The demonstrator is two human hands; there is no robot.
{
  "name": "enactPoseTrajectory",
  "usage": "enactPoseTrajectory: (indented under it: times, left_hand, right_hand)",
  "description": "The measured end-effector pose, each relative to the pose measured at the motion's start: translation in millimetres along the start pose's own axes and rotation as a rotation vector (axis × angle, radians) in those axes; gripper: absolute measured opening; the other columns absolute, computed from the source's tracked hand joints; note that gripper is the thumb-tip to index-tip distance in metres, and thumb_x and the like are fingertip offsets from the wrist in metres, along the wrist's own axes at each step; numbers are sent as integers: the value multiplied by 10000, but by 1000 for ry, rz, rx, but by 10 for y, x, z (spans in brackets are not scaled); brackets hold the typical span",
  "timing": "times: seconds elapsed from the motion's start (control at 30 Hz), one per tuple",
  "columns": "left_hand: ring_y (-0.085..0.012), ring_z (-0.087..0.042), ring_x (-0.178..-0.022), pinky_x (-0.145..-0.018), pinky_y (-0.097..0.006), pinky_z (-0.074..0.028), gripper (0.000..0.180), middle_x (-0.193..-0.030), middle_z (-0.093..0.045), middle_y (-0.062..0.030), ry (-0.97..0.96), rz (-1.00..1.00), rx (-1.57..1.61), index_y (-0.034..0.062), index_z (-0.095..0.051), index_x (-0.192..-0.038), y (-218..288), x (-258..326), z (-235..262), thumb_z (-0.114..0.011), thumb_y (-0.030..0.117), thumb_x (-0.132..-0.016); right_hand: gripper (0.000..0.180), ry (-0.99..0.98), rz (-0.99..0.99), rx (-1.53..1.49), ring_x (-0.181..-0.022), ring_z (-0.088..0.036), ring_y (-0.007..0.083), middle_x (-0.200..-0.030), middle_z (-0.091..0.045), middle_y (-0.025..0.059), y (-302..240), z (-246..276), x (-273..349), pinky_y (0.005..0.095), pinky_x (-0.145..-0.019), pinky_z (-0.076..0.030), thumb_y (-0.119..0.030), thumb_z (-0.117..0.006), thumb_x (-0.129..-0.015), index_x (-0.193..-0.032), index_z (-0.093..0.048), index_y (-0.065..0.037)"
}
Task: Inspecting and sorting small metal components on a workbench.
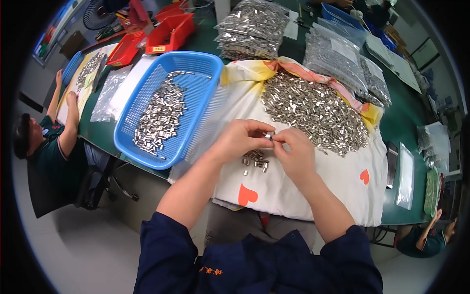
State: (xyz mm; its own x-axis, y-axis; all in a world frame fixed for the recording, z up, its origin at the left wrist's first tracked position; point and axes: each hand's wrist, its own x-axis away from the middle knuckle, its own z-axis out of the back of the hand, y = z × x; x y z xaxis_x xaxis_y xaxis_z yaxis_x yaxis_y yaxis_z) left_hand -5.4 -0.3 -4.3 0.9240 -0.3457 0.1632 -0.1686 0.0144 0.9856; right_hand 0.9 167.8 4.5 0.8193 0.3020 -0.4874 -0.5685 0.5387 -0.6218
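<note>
My left hand [237, 141] and my right hand [297, 153] meet over a white cloth [313, 198] printed with hearts. Both are closed, fingertips pinching a small shiny metal cylinder [269, 135] between them; the fingers hide part of it. Just below lies a small group of similar metal cylinders [257, 160], partly covered by my hands. Beyond my right hand, a large heap of these cylinders [316, 110] spreads over the cloth. To the left stands a blue perforated basket [123, 132] with many more cylinders [161, 115] inside.
Bags of metal parts [252, 29] are stacked at the back, with further filled bags [333, 54] at back right. Red bins [169, 34] stand behind the basket. A flat clear bag [405, 176] lies right of the cloth. One person [46, 137] works at left, another [426, 240] at lower right.
</note>
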Motion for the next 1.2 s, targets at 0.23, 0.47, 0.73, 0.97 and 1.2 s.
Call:
enactPoseTrajectory:
  times: [0.23,0.47,0.73,0.97,1.2]
  left_hand:
    - [-69,-577,-734,-658,-202,-477,351,-835,-624,-34,27,14,39,-17,-574,-1057,35,-4,8,-674,34,-725]
    - [-104,-576,-843,-730,-232,-489,350,-956,-602,-63,2,-39,199,-29,-548,-1072,5,14,67,-629,-39,-732]
    - [-101,-586,-795,-717,-222,-490,335,-920,-610,-59,-5,-16,135,-34,-552,-1062,29,5,21,-622,-48,-734]
    - [-96,-594,-765,-681,-207,-488,313,-890,-627,-76,46,-18,23,-41,-566,-1046,2,23,-18,-624,-42,-738]
    - [-97,-596,-777,-687,-209,-492,320,-892,-624,-73,45,24,-29,-48,-565,-1043,55,32,12,-630,-43,-730]
  right_hand:
    - [80,-21,-73,-85,-698,-571,190,-746,-590,72,14,25,-7,285,-615,-450,6,-602,-682,-757,-586,-15]
    - [81,9,-193,-270,-686,-580,175,-769,-600,70,-57,99,-45,270,-606,-459,-21,-603,-708,-789,-606,-25]
    - [86,5,-120,-204,-698,-563,218,-742,-581,75,6,39,-4,299,-603,-449,-17,-601,-690,-774,-593,-33]
    - [94,38,107,22,-672,-524,253,-694,-550,73,-5,-9,5,357,-592,-429,-14,-614,-656,-720,-550,-40]
    - [99,-59,-31,-93,-686,-567,215,-729,-596,72,25,77,-30,298,-616,-451,-43,-619,-694,-786,-585,-31]
